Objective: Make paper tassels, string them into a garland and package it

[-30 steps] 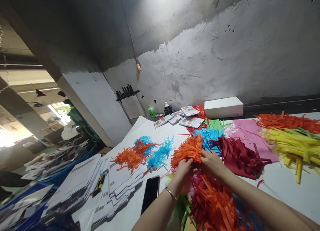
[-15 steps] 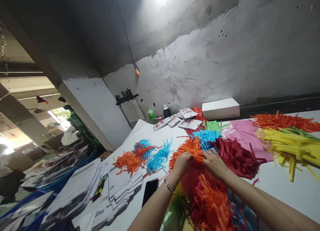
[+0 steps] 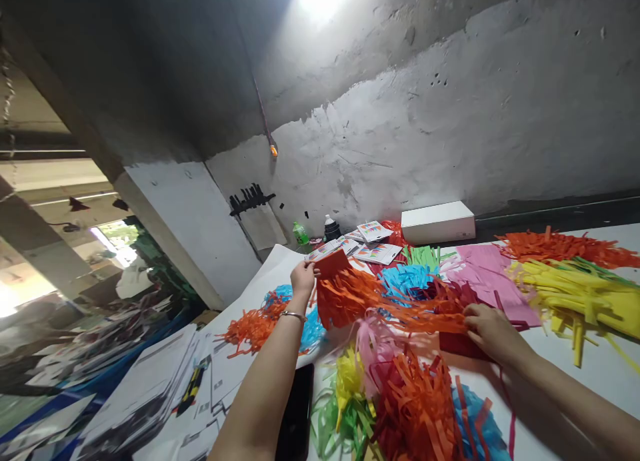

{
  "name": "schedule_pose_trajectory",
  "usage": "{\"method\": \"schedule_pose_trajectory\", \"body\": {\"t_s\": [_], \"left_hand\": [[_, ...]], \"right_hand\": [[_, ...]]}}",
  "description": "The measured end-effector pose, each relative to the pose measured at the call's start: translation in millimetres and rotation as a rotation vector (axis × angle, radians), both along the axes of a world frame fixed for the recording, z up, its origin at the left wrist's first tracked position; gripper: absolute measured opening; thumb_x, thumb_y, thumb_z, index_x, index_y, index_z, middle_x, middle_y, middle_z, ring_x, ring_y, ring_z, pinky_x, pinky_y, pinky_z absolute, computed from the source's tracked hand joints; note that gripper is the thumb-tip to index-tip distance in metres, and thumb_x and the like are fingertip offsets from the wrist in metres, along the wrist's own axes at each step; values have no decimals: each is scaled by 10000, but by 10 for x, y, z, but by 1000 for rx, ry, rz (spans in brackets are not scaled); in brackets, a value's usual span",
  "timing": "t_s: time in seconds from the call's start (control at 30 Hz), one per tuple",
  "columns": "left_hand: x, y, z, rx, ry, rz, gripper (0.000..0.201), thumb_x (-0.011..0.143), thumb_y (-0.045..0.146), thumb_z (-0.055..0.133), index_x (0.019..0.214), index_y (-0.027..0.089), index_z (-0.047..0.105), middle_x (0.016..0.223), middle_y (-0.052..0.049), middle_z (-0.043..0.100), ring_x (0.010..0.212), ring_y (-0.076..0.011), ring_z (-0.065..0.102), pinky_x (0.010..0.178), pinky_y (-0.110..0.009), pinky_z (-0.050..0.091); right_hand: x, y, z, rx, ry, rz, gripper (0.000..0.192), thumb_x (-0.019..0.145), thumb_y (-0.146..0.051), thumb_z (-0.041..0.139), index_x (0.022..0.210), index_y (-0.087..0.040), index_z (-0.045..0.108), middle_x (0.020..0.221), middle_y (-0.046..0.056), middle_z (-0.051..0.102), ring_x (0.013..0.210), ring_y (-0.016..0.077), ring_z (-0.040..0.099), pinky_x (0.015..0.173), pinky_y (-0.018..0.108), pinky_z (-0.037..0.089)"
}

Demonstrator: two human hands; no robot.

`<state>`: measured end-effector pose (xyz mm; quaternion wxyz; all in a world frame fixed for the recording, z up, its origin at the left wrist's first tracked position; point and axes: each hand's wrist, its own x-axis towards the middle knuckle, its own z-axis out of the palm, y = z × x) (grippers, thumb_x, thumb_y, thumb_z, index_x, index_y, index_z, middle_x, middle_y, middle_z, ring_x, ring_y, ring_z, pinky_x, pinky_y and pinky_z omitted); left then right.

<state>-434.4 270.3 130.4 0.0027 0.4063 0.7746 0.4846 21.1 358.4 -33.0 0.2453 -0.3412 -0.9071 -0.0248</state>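
My left hand pinches the plain upper edge of an orange fringed tissue paper sheet, raised above the white table. The sheet's cut strips stretch to the right, and my right hand has its fingers closed on their far ends. A dark red fringed sheet lies behind the strips, partly covered. Below, between my arms, sits a pile of fringed paper: orange, yellow, pink, green and blue.
Orange shreds lie at left, near a black phone and stacked white cards with a yellow-black cutter. Yellow fringe, pink paper and a white box stand right and back, beside printed packets.
My hands have moved apart, left hand to the left and up, right hand to the right. The orange fringed sheet, bunched between them before, is now spread out above the pile.
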Motion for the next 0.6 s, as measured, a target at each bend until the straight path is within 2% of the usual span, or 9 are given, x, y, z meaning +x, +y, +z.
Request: {"method": "schedule_pose_trajectory", "body": {"t_s": [0.07, 0.13, 0.23, 0.33, 0.43, 0.5, 0.57, 0.6], "left_hand": [[-60, 49, 106, 39, 22, 65, 347, 973, 351, 635, 1267, 171, 602, 1248, -96, 645, 1030, -234, 672, 860, -439, 592], [-47, 80, 121, 51, 60, 82, 357, 972, 353, 636, 1279, 176, 597, 1273, -100, 635, 1057, -243, 664, 881, -453, 584], [133, 81, -29, 11, 132, 4, 353, 971, 353, 637, 1274, 176, 601, 1275, -99, 635, 1062, -244, 663, 888, -456, 581], [556, -21, -288, -48, 236, -158, 339, 967, 348, 641, 1256, 172, 611, 1275, -99, 636, 1086, -253, 654, 916, -478, 565], [1263, -318, -558, -83, 367, -408, 317, 930, 330, 676, 1204, 175, 644, 1250, -121, 654, 1143, -278, 632, 1011, -523, 508], [1821, -617, -743, -111, 453, -640, 412, 837, 333, 772, 1218, 230, 655, 1263, -101, 669, 1191, -264, 620, 1056, -453, 493], [2316, -924, -936, -163, 552, -946, 613, 681, 376, 893, 1243, 351, 651, 1310, -14, 677, 1204, -228, 627, 1071, -357, 484], [2499, -1056, -1028, -190, 683, -1168, 623, 751, 401, 844, 1323, 355, 599, 1372, -34, 649, 1273, -246, 586, 1145, -415, 411]], "right_hand": [[234, -7, -118, 13, 56, 4, 249, 866, -157, 549, 731, -225, 748, 995, 85, 726, 914, 235, 684, 789, 384, 505], [448, -60, -204, 37, 111, -1, 284, 884, -203, 522, 739, -247, 762, 1000, 96, 732, 914, 247, 688, 790, 401, 514], [718, -186, -238, 84, 186, -26, 272, 895, -282, 531, 816, -284, 792, 1087, 106, 734, 1006, 297, 677, 844, 480, 517], [897, -322, -141, 132, 251, -47, 281, 921, -346, 527, 906, -312, 805, 1225, 99, 706, 1142, 329, 637, 925, 539, 498], [967, -441, 67, 63, 395, -28, 349, 956, -462, 508, 873, -306, 808, 1245, 90, 705, 1152, 318, 649, 964, 531, 511], [981, -499, 231, -27, 501, -21, 386, 956, -516, 511, 840, -298, 807, 1229, 81, 718, 1119, 298, 681, 917, 472, 561], [1016, -535, 386, -95, 624, -57, 378, 948, -532, 535, 864, -282, 806, 1205, 75, 735, 1095, 277, 704, 833, 388, 600], [1057, -548, 453, -112, 688, -87, 372, 948, -532, 544, 908, -268, 804, 1191, 79, 742, 1085, 267, 712, 803, 353, 604]]}}
